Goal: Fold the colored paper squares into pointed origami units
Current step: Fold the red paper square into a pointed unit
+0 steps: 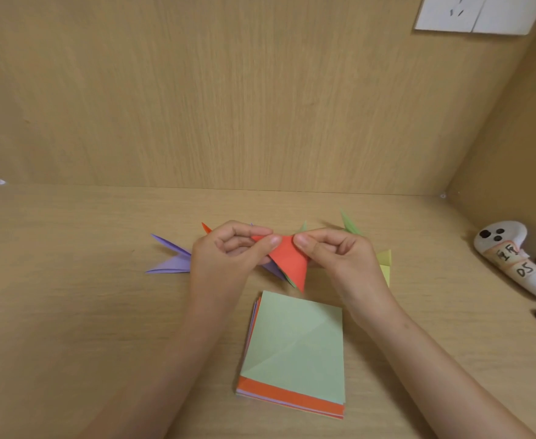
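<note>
The red paper (pixel 288 259) is folded to a triangle and held just above the desk (pixel 86 296), its long point aimed toward 5 o'clock. The step in hand looks like narrowing that triangle into a sharper point. To do it well, line the raw edges up exactly before pressing. Start the crease at the tip and run it outward, so the point does not come out blunt or skewed. Laying the paper flat on the desk would give a firmer crease than folding in the air.

The left hand (pixel 225 258) pinches the top edge of the red paper from 9 o'clock, thumb on top and the other fingers curled beneath. The right hand (pixel 339 258) pinches the same edge from 3 o'clock in the same way. The 2 thumbs are nearly touching.

From the red paper, the stack of paper squares (pixel 295 353) lies at 6 o'clock, a pale green sheet uppermost. Finished pieces lie behind the hands: a purple unit (pixel 171 263) at 9 o'clock, a green unit (pixel 350 224) at 1 o'clock and a yellow unit (pixel 384 258) at 3 o'clock.
</note>
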